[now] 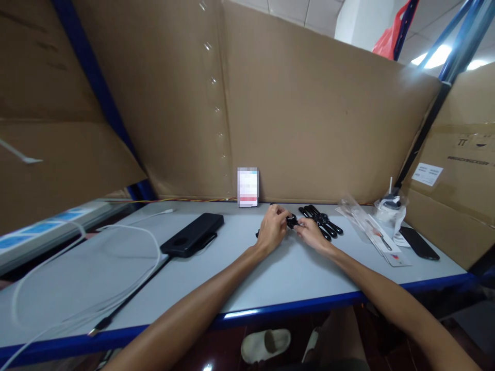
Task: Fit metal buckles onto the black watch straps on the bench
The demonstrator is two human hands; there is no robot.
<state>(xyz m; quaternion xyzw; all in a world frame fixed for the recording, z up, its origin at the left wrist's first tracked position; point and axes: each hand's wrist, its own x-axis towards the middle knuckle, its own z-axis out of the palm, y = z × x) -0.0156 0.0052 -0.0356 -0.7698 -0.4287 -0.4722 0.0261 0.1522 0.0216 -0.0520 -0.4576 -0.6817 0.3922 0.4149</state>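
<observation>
My left hand (274, 225) and my right hand (311, 236) meet over the grey tabletop, fingers closed. Between their fingertips is a small glossy black piece (292, 221), pinched from both sides; its exact kind is too small and too covered to tell. Just right of my right hand lies a group of several glossy black pieces with rounded, handle-like ends (325, 222), side by side. Part of another black thing (258, 233) shows at the left edge of my left hand, mostly hidden by it.
At the left lie a black power bank (193, 234) and white cables (152, 242) beside a power strip (42, 232). A lit screen (248, 188) leans on the cardboard wall (309, 118). Clear packaging (373, 232), a plastic-wrapped cup (390, 206) and a black phone (419, 242) are at the right.
</observation>
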